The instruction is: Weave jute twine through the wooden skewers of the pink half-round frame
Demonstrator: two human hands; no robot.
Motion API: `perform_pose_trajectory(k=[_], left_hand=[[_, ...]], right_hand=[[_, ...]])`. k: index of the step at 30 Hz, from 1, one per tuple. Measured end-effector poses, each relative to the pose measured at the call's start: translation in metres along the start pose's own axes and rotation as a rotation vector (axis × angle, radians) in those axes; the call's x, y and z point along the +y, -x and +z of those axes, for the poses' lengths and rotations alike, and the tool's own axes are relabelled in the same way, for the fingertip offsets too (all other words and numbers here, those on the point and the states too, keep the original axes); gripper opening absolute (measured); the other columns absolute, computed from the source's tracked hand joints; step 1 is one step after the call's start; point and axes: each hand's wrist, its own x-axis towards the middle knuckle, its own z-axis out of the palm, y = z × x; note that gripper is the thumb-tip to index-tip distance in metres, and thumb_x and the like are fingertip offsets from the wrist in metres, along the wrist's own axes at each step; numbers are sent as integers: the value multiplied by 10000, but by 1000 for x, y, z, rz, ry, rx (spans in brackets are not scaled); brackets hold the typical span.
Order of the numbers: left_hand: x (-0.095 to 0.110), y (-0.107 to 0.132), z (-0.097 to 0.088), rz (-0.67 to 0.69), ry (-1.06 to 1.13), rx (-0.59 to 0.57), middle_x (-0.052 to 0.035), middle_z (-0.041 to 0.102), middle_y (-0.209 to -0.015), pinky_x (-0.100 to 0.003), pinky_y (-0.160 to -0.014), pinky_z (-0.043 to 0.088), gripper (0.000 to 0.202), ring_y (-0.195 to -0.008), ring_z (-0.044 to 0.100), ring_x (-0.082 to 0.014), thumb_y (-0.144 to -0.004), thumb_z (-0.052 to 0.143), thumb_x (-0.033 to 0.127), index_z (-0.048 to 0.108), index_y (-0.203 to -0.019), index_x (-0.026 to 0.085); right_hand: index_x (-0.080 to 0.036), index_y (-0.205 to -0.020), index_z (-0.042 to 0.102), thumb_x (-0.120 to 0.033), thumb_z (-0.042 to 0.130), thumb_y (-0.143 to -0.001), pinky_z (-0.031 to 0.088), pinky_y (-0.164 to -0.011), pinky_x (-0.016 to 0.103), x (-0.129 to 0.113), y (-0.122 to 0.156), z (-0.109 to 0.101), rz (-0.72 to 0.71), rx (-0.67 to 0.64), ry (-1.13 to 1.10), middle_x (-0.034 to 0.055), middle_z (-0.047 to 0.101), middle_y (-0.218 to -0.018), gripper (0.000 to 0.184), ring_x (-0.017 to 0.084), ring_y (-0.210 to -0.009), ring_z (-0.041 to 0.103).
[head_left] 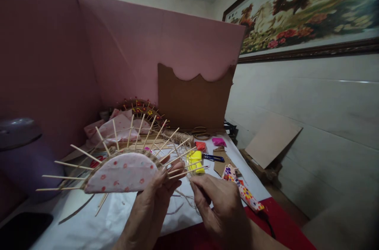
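A half-round piece covered in pale floral cloth (124, 173) has thin wooden sticks (102, 141) fanning out from its curved edge. Twine (149, 155) is woven between the sticks along that curve. My left hand (156, 196) is closed on the right end of this half-round piece, thumb in front and fingers behind among the sticks. Just right of the stick ends, my right hand (217, 198) pinches with thumb and forefinger, apparently on the thin twine; the strand at the fingertips is hard to make out. Loose strands hang between and below the hands.
Behind stand a finished-looking decorated fan piece (148, 110), a twine roll (182, 138) and scissors (201, 133). A yellow packet (195, 161), a blue cutter (213, 158), a pink packet (219, 142) and a flower-patterned strip (244, 191) lie right. Cardboard (194, 100) leans at the back.
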Motion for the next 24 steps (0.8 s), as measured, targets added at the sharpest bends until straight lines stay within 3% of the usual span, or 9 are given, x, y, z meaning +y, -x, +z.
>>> perform_pose_trajectory(k=[9,16,24], left_hand=[[3,3,5,-10,-5,29,-130,659,-1118,-416,-970,347,372,-1091,561,-266,-824,528,305,572,-1162,155],[5,5,12,42,-40,36,-118,677,-1071,-402,-954,357,260,-1078,561,-263,-831,513,283,656,-999,145],[5,6,12,33,-19,51,-106,682,-1048,-366,-904,397,243,-1030,580,-239,-813,550,274,656,-989,144]], right_hand=[[-129,-830,579,-65,476,-824,365,-528,245,-4,1,-4,-1,-34,18,26,560,-619,122,122,-543,512],[-120,-870,603,-70,462,-833,345,-505,246,-7,0,-6,-9,-22,27,12,543,-587,154,117,-514,493],[-120,-848,597,-80,454,-842,392,-534,246,-5,-3,-7,14,-58,14,33,575,-620,149,121,-546,520]])
